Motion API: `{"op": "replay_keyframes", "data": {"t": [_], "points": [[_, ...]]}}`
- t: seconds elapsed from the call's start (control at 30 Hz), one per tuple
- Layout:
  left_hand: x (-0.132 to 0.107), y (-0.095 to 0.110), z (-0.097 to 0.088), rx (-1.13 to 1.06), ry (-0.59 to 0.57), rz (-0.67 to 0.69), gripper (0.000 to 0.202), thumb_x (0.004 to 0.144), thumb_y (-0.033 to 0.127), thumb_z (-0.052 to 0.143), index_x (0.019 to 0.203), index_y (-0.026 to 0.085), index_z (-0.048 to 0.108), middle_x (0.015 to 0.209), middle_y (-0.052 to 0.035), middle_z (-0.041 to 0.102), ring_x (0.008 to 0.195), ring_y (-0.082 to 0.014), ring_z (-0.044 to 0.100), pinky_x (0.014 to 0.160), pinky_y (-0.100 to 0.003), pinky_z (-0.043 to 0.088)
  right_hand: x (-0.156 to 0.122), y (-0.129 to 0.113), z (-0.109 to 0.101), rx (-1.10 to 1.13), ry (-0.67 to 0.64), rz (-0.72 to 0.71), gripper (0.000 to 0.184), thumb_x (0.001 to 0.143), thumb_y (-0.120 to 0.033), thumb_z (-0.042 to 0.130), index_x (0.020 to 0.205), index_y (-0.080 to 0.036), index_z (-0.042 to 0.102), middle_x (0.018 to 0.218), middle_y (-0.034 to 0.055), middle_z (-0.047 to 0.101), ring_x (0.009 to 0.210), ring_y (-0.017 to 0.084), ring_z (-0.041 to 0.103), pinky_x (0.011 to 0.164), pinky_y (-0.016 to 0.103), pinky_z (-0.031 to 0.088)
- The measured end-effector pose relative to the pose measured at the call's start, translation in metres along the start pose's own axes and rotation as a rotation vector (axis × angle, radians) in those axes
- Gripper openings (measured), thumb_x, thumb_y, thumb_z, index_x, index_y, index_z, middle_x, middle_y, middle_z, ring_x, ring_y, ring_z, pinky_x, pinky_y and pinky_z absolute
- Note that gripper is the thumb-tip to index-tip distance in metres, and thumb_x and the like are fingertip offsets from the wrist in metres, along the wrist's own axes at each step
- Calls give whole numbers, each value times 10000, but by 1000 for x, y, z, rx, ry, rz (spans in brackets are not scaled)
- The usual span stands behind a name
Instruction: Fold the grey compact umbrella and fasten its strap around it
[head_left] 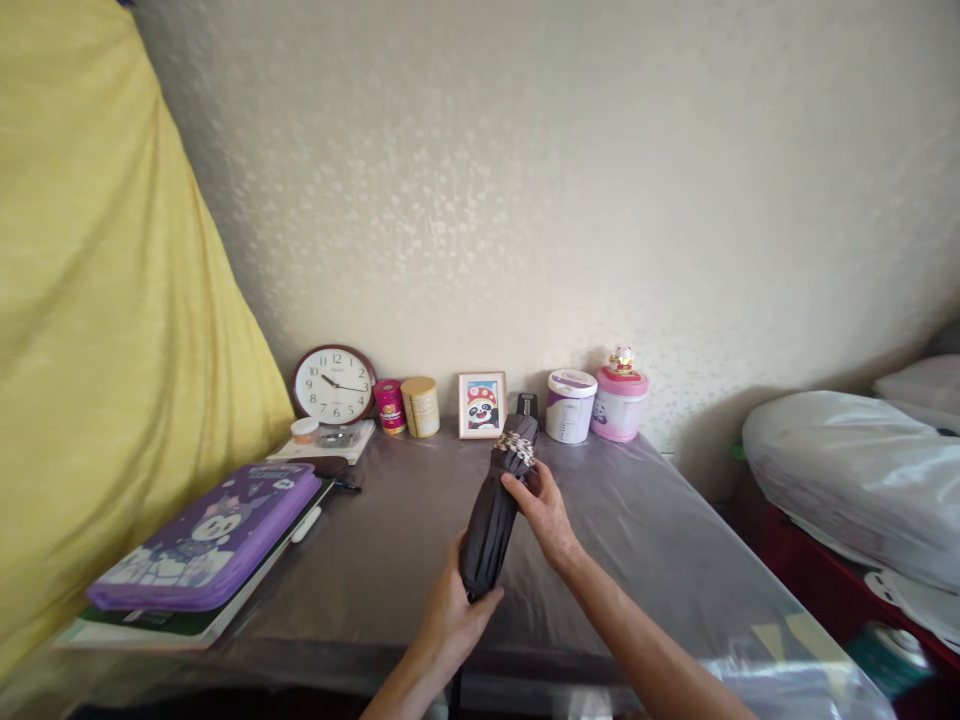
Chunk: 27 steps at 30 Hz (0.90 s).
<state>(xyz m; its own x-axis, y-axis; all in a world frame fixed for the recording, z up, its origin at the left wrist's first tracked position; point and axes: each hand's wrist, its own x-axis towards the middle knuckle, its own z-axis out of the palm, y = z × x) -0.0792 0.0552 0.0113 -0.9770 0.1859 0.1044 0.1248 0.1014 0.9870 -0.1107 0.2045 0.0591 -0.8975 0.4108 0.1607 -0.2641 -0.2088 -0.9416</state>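
A folded black umbrella (491, 515) points away from me over the middle of the table (660, 540). My left hand (454, 615) is wrapped round its near end. My right hand (544, 510) grips the umbrella near its far end, fingers closed at the patterned strap around the canopy. The handle tip shows just beyond, by the picture frame.
Along the wall stand a round clock (334, 384), a pink tin (389, 405), a gold tin (421, 406), a small picture frame (482, 405), a white tub (571, 405) and a pink tub (619, 402). A purple case (206, 535) lies left on books. Yellow curtain left, plastic-covered bedding (847, 470) right.
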Motion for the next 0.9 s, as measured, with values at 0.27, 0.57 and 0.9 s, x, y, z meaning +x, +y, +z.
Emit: {"op": "replay_keyframes", "data": {"t": [0.27, 0.57, 0.9], "points": [[2, 1, -5, 67, -18, -32, 517, 637, 298, 710, 1116, 176, 558, 749, -39, 685, 805, -256, 654, 634, -288, 476, -1, -4, 1, -56, -20, -90, 504, 670, -343, 703, 1106, -195, 497, 1059, 68, 652, 963, 212, 598, 851, 330, 459], [3, -2, -9, 194, -69, 126, 567, 731, 309, 607, 1248, 131, 455, 1015, -98, 684, 924, -240, 641, 820, -337, 466, -3, -8, -2, -102, -83, -185, 519, 721, -347, 645, 1187, -192, 478, 1103, 75, 636, 998, 218, 584, 899, 365, 445], [0, -3, -14, 378, -51, 228, 501, 804, 318, 509, 1267, 150, 419, 1050, -108, 677, 938, -230, 650, 799, -325, 490, -3, -15, -4, -118, -139, -62, 561, 742, -352, 600, 1258, -205, 435, 1023, 57, 646, 929, 218, 595, 781, 360, 504]]}}
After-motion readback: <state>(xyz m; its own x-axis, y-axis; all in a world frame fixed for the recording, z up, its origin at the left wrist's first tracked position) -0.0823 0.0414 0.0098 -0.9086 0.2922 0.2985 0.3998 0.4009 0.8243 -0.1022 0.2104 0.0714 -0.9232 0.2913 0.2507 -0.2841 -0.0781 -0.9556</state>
